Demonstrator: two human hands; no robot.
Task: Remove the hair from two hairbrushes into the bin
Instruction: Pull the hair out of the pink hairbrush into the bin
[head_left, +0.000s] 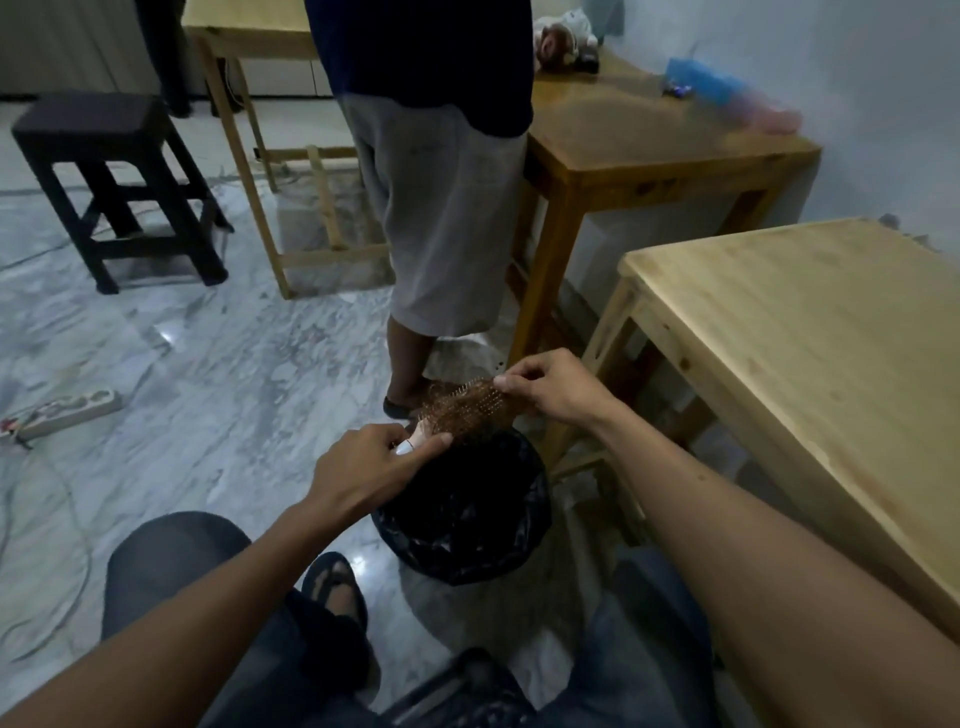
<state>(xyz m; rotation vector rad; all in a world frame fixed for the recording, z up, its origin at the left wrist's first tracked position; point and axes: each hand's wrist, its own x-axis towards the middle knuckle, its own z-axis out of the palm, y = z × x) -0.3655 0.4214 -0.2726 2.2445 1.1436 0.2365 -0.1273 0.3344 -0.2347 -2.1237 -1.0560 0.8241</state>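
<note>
Above the bin (462, 519), the left hand (363, 467) gripped the brush (462, 408) by its handle; the right hand (550, 389) pinched hair (441, 410) at its far end.

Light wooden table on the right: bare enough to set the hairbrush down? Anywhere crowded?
Yes: the light wooden table shows a bare top. Open marble floor lies between stool and bin. Crowded: both hands, left and right, work the hairbrush over the bin.
</note>
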